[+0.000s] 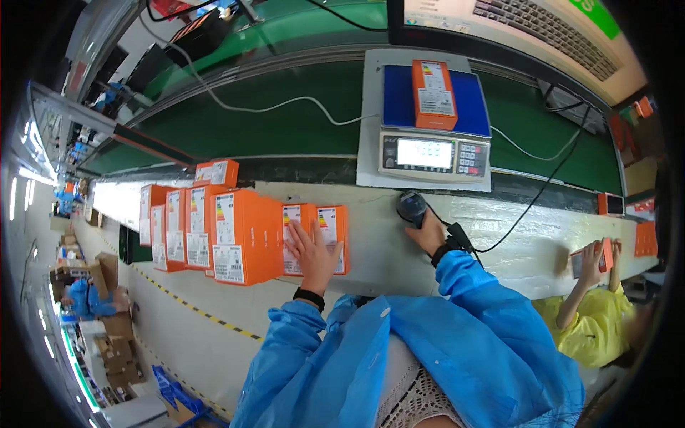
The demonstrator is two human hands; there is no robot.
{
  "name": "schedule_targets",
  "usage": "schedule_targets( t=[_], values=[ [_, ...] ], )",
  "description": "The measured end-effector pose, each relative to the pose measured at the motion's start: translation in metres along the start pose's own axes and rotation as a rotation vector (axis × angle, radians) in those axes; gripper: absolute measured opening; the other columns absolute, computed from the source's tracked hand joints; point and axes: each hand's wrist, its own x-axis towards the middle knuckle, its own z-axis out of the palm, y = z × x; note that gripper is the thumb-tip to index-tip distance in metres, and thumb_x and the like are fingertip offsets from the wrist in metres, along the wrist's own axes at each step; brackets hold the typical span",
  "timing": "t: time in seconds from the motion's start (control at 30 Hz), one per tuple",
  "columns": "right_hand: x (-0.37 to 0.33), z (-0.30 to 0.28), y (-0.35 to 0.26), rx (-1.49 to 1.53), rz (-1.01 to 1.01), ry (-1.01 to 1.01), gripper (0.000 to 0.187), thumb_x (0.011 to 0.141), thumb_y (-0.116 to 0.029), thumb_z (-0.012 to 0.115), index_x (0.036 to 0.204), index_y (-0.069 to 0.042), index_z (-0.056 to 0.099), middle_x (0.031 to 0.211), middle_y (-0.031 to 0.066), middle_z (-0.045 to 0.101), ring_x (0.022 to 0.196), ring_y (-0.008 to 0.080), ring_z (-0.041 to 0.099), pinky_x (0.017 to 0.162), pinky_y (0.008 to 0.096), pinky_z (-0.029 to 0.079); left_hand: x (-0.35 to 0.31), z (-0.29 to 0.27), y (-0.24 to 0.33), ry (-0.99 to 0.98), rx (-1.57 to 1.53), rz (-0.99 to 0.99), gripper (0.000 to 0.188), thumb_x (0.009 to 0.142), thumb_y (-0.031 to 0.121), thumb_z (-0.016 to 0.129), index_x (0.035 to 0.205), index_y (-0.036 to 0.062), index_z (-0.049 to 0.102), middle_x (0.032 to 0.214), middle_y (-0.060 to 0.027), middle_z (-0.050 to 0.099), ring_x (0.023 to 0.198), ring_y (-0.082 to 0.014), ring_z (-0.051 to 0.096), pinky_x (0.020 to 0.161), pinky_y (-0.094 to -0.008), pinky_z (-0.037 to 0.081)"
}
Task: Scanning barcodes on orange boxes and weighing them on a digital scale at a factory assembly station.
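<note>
My left hand [314, 255] lies with fingers spread across the fronts of two small orange boxes [330, 220] standing side by side on the bench. Each box bears a white label with a coloured rating chart. In my right hand [430, 235] is a dark handheld barcode scanner [412, 207], its head tilted up and away from me. Left of my left hand stand more orange boxes [264, 232] in a row, some stacked. Beyond the scanner, a digital scale [397, 100] with a blue plate and lit display carries one orange box [434, 93].
A green conveyor belt [285, 93] runs behind the bench [378, 250]. A monitor and keyboard [542, 36] stand at the far right. Cables cross the belt and bench. At right, a co-worker in a yellow sleeve [592, 321] holds an orange box [606, 255].
</note>
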Motion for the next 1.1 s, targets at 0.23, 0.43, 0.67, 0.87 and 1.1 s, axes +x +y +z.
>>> schedule_targets(
  t=[0.23, 0.43, 0.67, 0.87, 1.1],
  values=[
    [-0.005, -0.036, -0.047, 0.195, 0.019, 0.097, 0.039, 0.070, -0.021, 0.071, 0.102, 0.000, 0.063, 0.086, 0.0201, 0.067, 0.082, 0.0325, 0.067, 0.074, 0.0383, 0.051, -0.010, 0.003, -0.040, 0.106, -0.167, 0.001, 0.074, 0.082, 0.033, 0.065, 0.140, -0.0002, 0.033, 0.149, -0.0298, 0.014, 0.140, -0.0460, 0.007, 0.113, -0.0559, 0.007],
    [0.025, -0.122, -0.116, 0.339, -0.090, 0.323, 0.037, 0.073, -0.025, 0.065, 0.094, 0.005, 0.061, 0.075, 0.0244, 0.064, 0.075, 0.0397, 0.065, 0.066, 0.0422, 0.050, -0.010, -0.021, -0.027, 0.163, -0.274, 0.104, 0.059, 0.083, 0.024, 0.065, 0.132, -0.0012, 0.044, 0.145, -0.0278, 0.024, 0.138, -0.0447, 0.017, 0.111, -0.0543, 0.016],
    [0.065, -0.140, -0.120, 0.272, -0.057, 0.374, 0.036, 0.072, -0.024, 0.065, 0.095, 0.003, 0.061, 0.075, 0.0213, 0.066, 0.076, 0.0377, 0.065, 0.068, 0.0411, 0.050, -0.033, -0.163, -0.023, 0.581, -0.150, 0.194, 0.060, 0.079, 0.021, 0.068, 0.130, 0.0015, 0.046, 0.143, -0.0210, 0.034, 0.136, -0.0398, 0.026, 0.108, -0.0559, 0.022],
    [0.071, -0.131, -0.115, 0.243, -0.029, 0.359, 0.035, 0.069, -0.024, 0.067, 0.091, 0.004, 0.062, 0.075, 0.0208, 0.066, 0.074, 0.0355, 0.066, 0.066, 0.0410, 0.051, -0.033, -0.157, -0.074, 0.318, 0.112, -0.326, 0.078, 0.082, 0.048, 0.062, 0.143, 0.0099, 0.031, 0.150, -0.0209, 0.022, 0.141, -0.0408, 0.014, 0.109, -0.0618, 0.012],
    [0.073, -0.124, -0.125, 0.242, -0.043, 0.372, 0.035, 0.070, -0.023, 0.066, 0.094, 0.002, 0.062, 0.079, 0.0222, 0.066, 0.078, 0.0385, 0.065, 0.070, 0.0418, 0.051, -0.028, -0.138, -0.078, 0.157, 0.151, -0.442, 0.079, 0.084, 0.051, 0.059, 0.145, 0.0104, 0.028, 0.151, -0.0263, 0.017, 0.142, -0.0423, 0.010, 0.109, -0.0621, 0.011]
  ],
)
